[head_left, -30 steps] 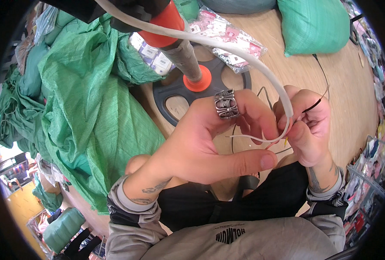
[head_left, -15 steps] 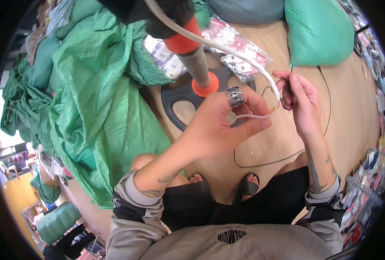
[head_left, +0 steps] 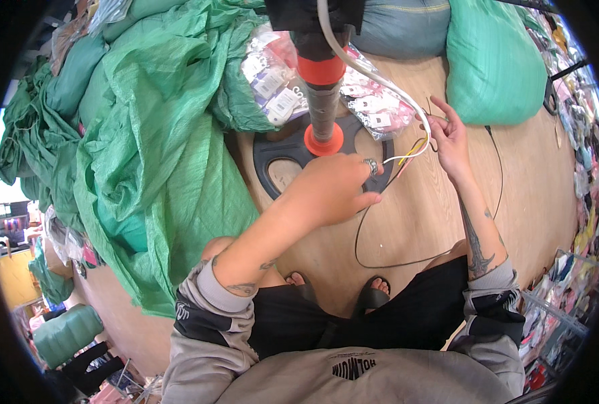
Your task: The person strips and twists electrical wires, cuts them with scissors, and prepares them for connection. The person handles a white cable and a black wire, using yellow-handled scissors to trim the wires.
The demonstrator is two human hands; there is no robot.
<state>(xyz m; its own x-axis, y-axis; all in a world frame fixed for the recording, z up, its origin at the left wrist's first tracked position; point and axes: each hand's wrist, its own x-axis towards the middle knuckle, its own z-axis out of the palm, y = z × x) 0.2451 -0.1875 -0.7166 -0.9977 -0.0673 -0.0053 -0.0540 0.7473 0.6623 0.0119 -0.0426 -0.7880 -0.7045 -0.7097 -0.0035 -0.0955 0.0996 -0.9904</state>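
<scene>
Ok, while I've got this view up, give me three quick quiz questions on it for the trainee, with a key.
1. Which of the person's hands wears the silver metal ring?
2. True or false: a thin yellow wire shows near the lower end of the thick white cable.
3. The flared collar at the foot of the grey upright post is: (a) blue, (b) orange, (c) white.

Key:
1. The left hand.
2. True.
3. (b) orange.
</scene>
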